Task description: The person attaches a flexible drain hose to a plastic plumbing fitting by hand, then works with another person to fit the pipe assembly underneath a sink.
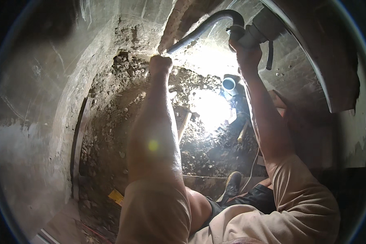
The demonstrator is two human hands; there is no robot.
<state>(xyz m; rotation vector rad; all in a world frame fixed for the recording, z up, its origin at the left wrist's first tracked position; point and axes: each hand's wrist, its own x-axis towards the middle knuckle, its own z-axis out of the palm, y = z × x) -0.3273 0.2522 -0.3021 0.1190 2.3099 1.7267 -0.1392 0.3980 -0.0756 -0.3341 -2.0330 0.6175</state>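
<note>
1. Rough plastered walls close in on a dug-out pit of brown soil and stones [110, 118], seen from the head camera looking down; glaring light burns out the middle of the pit at about 1 o'clock from centre.

2. Both arms reach up toward 12 o'clock. The left hand [160, 65] is closed into a fist; what it has hold of I cannot tell, though the lower end of the grey corrugated hose [207, 26] ends right beside it. The right hand [248, 55] is wrapped around the grey pipe fitting [256, 32] under the pale curved basin [313, 69], fingers closed on it.

3. Judging from this, the hose already arches from the fitting down toward the wall at 12 o'clock, so the joining looks well along, with the hands seemingly at the seating or tightening stage.

4. Around them: an open grey pipe end [229, 83] stands in the soil at 1 o'clock, wooden handles [184, 126] lie in the dirt near centre, a dark shoe [232, 184] rests at 5 o'clock, and a yellow object [116, 197] lies at 7 o'clock.

5. The basin's edge crowds the right forearm, and the glare hides the ground beneath the pipe.
</note>
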